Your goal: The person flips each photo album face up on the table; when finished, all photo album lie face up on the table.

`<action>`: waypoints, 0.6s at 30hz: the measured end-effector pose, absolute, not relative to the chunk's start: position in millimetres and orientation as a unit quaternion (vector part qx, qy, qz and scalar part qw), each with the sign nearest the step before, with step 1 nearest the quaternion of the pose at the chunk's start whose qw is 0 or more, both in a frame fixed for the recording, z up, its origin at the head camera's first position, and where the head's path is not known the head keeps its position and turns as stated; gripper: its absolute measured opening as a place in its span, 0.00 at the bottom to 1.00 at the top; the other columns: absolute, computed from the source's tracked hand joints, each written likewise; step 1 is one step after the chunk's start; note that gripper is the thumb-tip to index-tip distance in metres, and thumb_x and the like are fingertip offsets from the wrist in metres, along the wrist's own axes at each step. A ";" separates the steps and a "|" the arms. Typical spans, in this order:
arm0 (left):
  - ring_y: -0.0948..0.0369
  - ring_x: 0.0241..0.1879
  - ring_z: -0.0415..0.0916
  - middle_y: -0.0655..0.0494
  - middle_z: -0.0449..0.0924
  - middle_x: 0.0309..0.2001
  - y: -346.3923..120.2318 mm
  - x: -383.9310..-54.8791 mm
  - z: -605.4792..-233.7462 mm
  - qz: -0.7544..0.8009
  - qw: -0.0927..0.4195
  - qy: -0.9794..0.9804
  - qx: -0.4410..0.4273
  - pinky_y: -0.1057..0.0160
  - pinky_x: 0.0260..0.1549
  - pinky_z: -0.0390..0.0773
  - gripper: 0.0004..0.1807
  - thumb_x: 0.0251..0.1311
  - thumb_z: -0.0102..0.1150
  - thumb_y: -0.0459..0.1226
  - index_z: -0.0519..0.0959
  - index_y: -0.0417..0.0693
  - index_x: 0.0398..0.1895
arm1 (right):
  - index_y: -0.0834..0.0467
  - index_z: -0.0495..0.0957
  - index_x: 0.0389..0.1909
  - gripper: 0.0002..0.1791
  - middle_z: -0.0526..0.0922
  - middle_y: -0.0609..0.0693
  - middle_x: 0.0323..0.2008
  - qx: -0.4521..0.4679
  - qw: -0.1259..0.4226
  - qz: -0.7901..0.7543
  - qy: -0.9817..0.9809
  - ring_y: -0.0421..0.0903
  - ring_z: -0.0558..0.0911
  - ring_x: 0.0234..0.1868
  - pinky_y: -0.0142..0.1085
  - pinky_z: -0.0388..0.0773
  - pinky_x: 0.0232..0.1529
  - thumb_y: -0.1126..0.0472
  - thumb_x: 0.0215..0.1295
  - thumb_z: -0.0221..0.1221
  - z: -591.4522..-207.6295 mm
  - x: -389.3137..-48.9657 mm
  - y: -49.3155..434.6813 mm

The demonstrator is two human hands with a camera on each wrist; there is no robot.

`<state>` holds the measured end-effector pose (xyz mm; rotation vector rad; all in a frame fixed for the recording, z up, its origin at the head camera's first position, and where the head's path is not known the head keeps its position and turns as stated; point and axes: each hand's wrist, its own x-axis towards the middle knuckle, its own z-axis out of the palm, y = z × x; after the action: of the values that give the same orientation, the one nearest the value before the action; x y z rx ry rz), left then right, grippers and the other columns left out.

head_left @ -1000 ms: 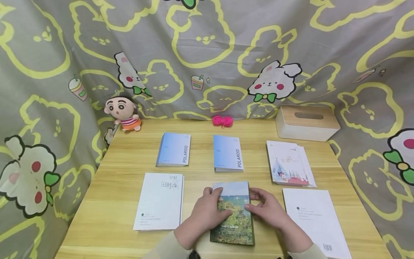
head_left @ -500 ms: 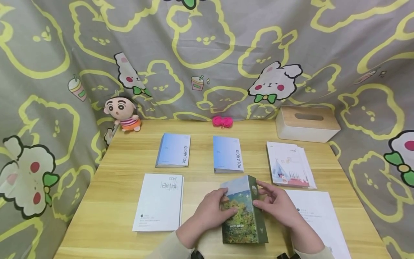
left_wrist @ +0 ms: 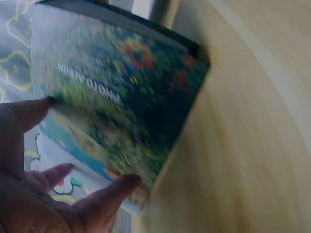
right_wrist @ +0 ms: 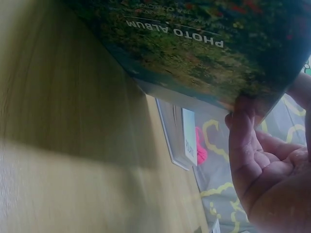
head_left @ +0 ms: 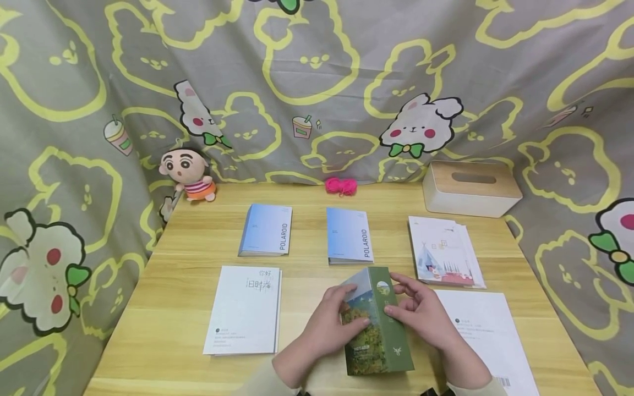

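The left hand [head_left: 329, 319], fingers spread, rests on the tilted album [head_left: 378, 338], lower centre of the head frame; it sits between both hands, touching each, long axis running up-frame. The right hand [head_left: 421, 311], fingers curled, grips its spine [head_left: 396, 335] side. Only the head view clearly shows the spine; the left wrist's adds a pale strip [left_wrist: 141, 27] along the top.

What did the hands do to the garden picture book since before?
The photo album tilted up and shifted a little to the right, so its green spine shows. The left hand and right hand moved right with it, neither letting go. The doll and pink yarn stayed put.
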<state>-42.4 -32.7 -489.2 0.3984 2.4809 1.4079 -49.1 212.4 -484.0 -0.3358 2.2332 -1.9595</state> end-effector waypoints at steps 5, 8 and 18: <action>0.42 0.71 0.68 0.41 0.57 0.80 -25.6 -37.3 -480.4 0.517 0.134 0.831 0.158 0.40 0.64 0.74 0.46 0.64 0.73 0.55 0.62 0.61 0.82 | 0.77 0.62 0.74 0.38 0.77 0.72 0.52 -0.124 0.081 -0.670 0.728 0.45 0.88 0.31 0.38 0.87 0.30 0.76 0.66 0.67 -483.8 -48.6 208.7; 0.40 0.74 0.62 0.41 0.50 0.83 -22.8 -35.8 -476.5 0.522 0.143 0.825 0.161 0.34 0.65 0.71 0.49 0.62 0.74 0.56 0.59 0.69 0.83 | 0.76 0.62 0.75 0.36 0.76 0.74 0.53 -0.141 0.077 -0.677 0.718 0.46 0.89 0.32 0.38 0.88 0.31 0.77 0.68 0.64 -483.8 -48.9 207.2; 0.45 0.74 0.63 0.46 0.56 0.81 -21.9 -36.8 -476.1 0.575 0.116 0.793 0.165 0.34 0.68 0.68 0.50 0.58 0.78 0.47 0.61 0.63 0.81 | 0.75 0.68 0.72 0.31 0.81 0.60 0.56 -0.193 0.042 -0.686 0.700 0.45 0.89 0.33 0.36 0.88 0.33 0.80 0.68 0.62 -482.8 -49.9 207.0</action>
<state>-36.8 -21.9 -476.1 0.4819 2.3226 1.6831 -49.9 207.0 -482.8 -0.5898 2.1423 -2.0990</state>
